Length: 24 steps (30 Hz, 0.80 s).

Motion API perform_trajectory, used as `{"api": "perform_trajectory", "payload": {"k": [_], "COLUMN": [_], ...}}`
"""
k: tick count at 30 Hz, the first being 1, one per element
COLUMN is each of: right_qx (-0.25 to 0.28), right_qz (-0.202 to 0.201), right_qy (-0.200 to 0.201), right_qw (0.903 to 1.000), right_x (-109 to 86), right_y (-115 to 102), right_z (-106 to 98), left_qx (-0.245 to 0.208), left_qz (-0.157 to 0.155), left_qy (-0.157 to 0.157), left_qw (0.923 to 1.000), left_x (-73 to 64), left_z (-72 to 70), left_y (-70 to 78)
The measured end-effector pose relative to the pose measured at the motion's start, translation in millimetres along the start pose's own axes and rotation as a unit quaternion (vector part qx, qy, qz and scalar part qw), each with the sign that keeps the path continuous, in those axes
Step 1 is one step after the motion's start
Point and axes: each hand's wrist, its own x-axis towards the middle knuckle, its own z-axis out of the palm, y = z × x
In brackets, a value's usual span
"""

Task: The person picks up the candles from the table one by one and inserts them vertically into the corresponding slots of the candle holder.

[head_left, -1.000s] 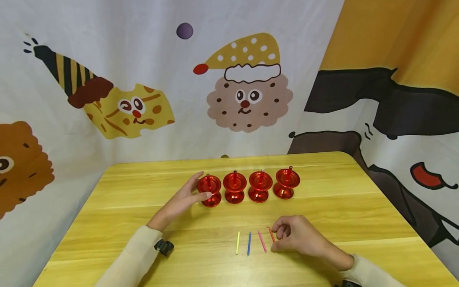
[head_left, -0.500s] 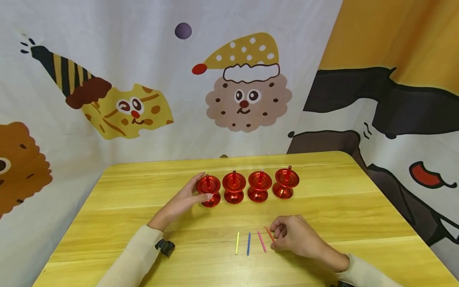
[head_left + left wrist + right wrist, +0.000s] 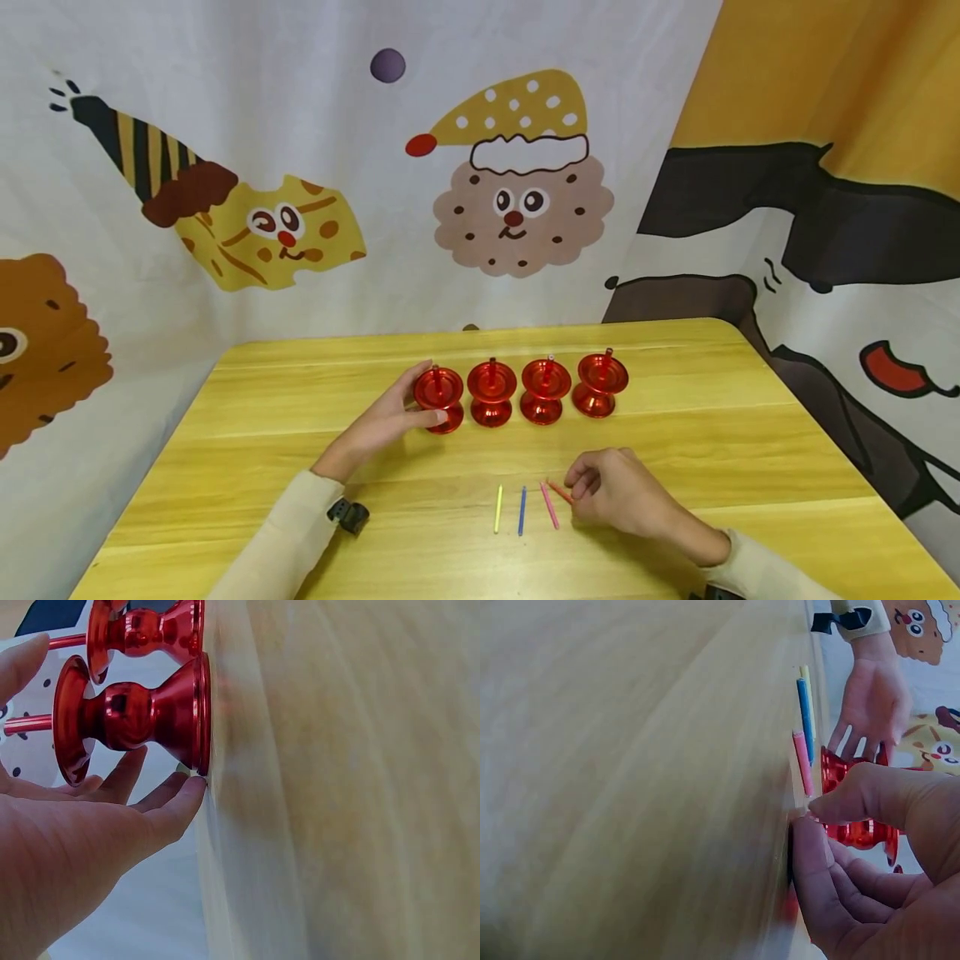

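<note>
At far left on the printed cloth (image 3: 315, 83), an orange cookie figure (image 3: 52, 358), then a yellow cheese figure (image 3: 277, 242) topped with a striped hat (image 3: 150, 154). Below, over the wood-grained table (image 3: 757, 467), a cream sleeve (image 3: 281, 529) with a black device (image 3: 348, 515) at the wrist, leading up to the left hand (image 3: 381, 421). Fingers loosely extended beside and behind the first red holder (image 3: 441, 396), thumb reaching in front of its base, grip relaxed. In the left wrist view, one fingertip right at the rim of that base; touching or not, too close to call.

Further right, the second red holder (image 3: 491, 398), upright and just beside the first. Nearer the camera, flat on the table, the yellow candle (image 3: 498, 509) and the blue candle (image 3: 522, 511), apart and roughly parallel. Farther back, the third red holder (image 3: 545, 396); in the foreground, the pink candle (image 3: 550, 506), slightly slanted. Close to its far end, the tip of the red candle (image 3: 559, 491), angled down to the right. Beyond, standing last in the row, the fourth red holder (image 3: 600, 390), with an upright stem rising from its dish, as on the other three.

At right, the right hand (image 3: 622, 492), thumb and forefinger pinching the red candle, other fingers curled inward. Lifted or resting on the table, impossible to tell.
</note>
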Motion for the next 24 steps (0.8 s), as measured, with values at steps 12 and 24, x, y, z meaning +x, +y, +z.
{"api": "perform_trajectory", "payload": {"k": [12, 24], "right_qx": [0.107, 0.197], "right_qz": [0.048, 0.050], "right_qy": [-0.025, -0.024], "right_qw": [0.9928, 0.9788], "right_x": [14.2, 37.4], "right_y": [-1.7, -17.4], "right_z": [-2.9, -7.7], "left_qx": [-0.009, -0.009], "left_qz": [-0.005, -0.005], "left_qy": [0.008, 0.011], "left_qw": [0.9999, 0.9999], "left_x": [2.7, 4.7], "left_z": [0.2, -2.9], "left_y": [-0.9, -2.2]}}
